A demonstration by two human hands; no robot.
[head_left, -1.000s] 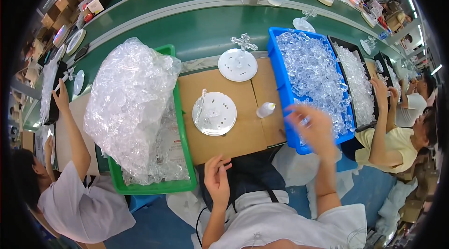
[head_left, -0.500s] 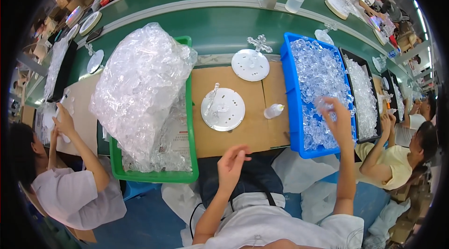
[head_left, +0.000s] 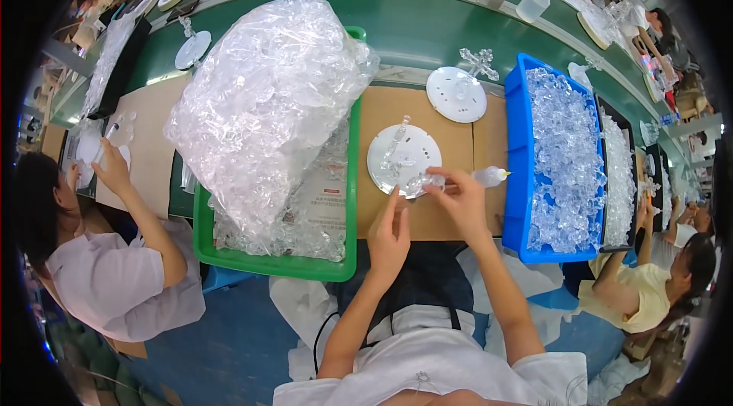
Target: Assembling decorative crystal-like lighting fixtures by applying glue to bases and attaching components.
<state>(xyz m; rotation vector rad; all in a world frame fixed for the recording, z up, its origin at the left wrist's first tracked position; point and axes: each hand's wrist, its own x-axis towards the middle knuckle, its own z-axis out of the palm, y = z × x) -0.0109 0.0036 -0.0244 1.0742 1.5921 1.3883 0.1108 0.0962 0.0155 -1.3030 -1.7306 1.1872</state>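
My right hand (head_left: 463,202) pinches a clear plastic piece (head_left: 418,184) over the near edge of a round white plate with small holes (head_left: 421,148). Close to the left end of that piece is my left hand (head_left: 389,234), its fingers stretched upward and a little apart from the thumb; whether the fingertips touch the piece is hard to see. On the plate stands a clear stem-like part (head_left: 396,139). Just right of my right hand lies a small white bottle with a pale yellowish tip (head_left: 489,176).
Brown cardboard (head_left: 489,131) covers the worktop. Behind sits another white plate (head_left: 456,95) with a clear branched part (head_left: 479,64). A green crate (head_left: 351,238) holds a big bag of clear pieces (head_left: 267,93); a blue bin (head_left: 519,154) stands right. Co-workers sit on both sides.
My right hand has come from the blue bin to the white plate, carrying a clear plastic piece. My left hand has risen toward it. The view has shifted, so the bench appears further right.
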